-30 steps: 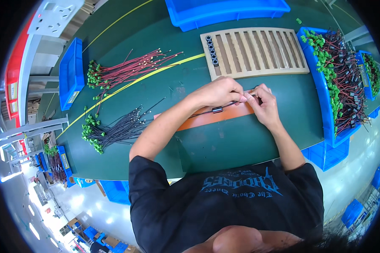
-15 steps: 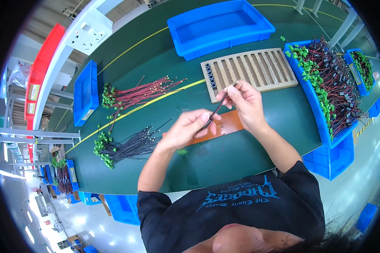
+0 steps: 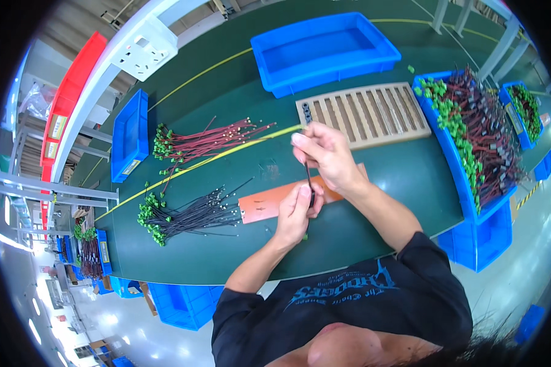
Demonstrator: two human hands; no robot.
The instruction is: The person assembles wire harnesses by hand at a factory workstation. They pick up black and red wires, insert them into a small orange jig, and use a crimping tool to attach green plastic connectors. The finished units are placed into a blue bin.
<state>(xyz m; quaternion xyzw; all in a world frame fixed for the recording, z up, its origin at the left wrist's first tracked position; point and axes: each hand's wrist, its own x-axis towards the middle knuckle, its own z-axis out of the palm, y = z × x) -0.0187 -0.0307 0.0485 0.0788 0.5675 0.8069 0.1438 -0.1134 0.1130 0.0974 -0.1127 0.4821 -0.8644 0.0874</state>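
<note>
Between my two hands runs a thin dark wire point(image 3: 308, 174), stretched nearly straight toward and away from me. My left hand point(image 3: 295, 214) is the nearer one, its thumb and fingers closed on the wire beside a small black piece point(image 3: 313, 198) that is partly hidden. Farther out, my right hand point(image 3: 329, 158) pinches the wire's far end; its fingertips cover most of that end. Beneath both hands lies an orange strip point(image 3: 260, 208) on the green table. A slotted tan tray point(image 3: 379, 140) sits just beyond my right hand, with several small black rings point(image 3: 307, 114) in its left slot.
Black wires with green connectors point(image 3: 193, 214) lie at left, red ones point(image 3: 208, 142) behind them. A blue bin point(image 3: 327, 76) stands at the back and a smaller one point(image 3: 130, 134) at far left. At right, a blue bin point(image 3: 456, 162) is heaped with wires.
My left hand has moved right and nearer to me, and my right hand has moved left. The wire has swung from a slant to nearly straight away from me. Both hands still grip it.
</note>
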